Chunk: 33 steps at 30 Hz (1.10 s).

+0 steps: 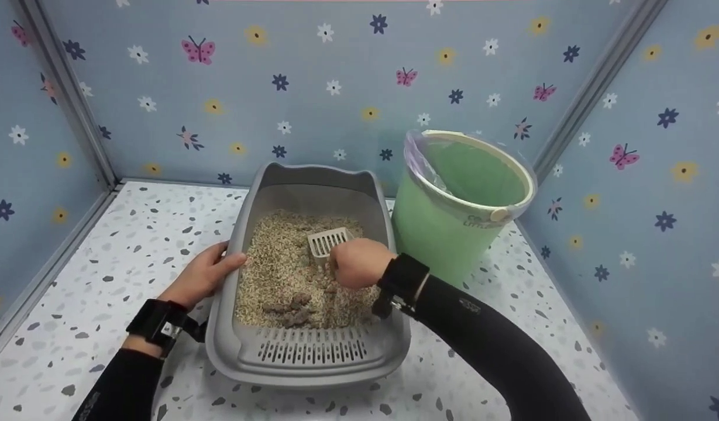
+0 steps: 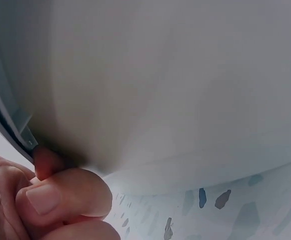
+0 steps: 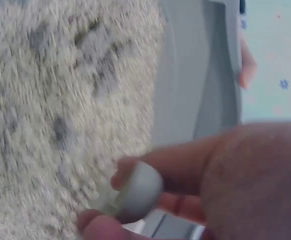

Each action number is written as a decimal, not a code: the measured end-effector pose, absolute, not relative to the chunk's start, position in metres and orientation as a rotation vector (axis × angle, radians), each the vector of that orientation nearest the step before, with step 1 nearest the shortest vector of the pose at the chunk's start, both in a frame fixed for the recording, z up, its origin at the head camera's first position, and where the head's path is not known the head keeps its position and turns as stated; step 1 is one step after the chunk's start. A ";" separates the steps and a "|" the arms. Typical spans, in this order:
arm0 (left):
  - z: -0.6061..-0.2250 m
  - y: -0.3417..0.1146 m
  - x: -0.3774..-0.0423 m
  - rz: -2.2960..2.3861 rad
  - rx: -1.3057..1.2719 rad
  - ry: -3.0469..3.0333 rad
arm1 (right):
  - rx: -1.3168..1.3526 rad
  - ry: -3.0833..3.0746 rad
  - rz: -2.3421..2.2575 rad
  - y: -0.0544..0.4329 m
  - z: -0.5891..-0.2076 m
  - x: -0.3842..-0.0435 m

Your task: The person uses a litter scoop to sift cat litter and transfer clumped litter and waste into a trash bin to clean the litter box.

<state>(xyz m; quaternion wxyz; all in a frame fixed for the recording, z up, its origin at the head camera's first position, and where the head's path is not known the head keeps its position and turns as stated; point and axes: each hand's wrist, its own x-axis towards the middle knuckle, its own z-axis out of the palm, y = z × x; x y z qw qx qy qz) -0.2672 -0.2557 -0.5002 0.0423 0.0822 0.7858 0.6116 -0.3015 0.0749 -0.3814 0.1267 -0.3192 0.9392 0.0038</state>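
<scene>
A grey litter box (image 1: 309, 377) holds tan granular litter (image 1: 271, 257) with darker clumps (image 1: 298, 310) toward its near end. My left hand (image 1: 204, 275) grips the box's left rim, thumb over the top. In the left wrist view its curled fingers (image 2: 65, 197) lie under the rim against the outer wall (image 2: 175, 85). Over the litter, my right hand (image 1: 362, 263) holds a light beige slotted litter scoop (image 1: 329, 241), the slotted head pointing toward the far end. The right wrist view shows the rounded handle end (image 3: 143, 192) between thumb and fingers.
A green bin (image 1: 441, 245) with a thin clear-purple liner (image 1: 420, 158) stands just right of the box. Blue flowered panels (image 1: 336, 88) enclose the back and sides. Beneath everything is a white speckled surface (image 1: 131, 234).
</scene>
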 end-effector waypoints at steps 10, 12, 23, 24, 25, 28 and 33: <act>-0.501 -0.255 -0.267 1.887 0.287 2.425 | -0.711 2.716 -0.029 0.088 -0.363 -0.309; -0.501 -0.255 -0.267 1.885 0.281 2.428 | -0.722 2.708 -0.034 0.090 -0.363 -0.311; -0.502 -0.255 -0.267 1.922 0.277 2.384 | -0.660 2.701 0.058 0.093 -0.356 -0.318; -0.502 -0.255 -0.267 1.919 0.277 2.389 | -0.648 2.716 0.050 0.094 -0.354 -0.318; -0.502 -0.255 -0.267 1.916 0.278 2.394 | -0.638 2.738 0.041 0.095 -0.353 -0.318; -0.502 -0.254 -0.267 1.909 0.280 2.407 | -0.603 2.822 0.011 0.100 -0.346 -0.316; -0.503 -0.253 -0.268 1.903 0.291 2.419 | -0.622 2.897 0.136 0.111 -0.325 -0.306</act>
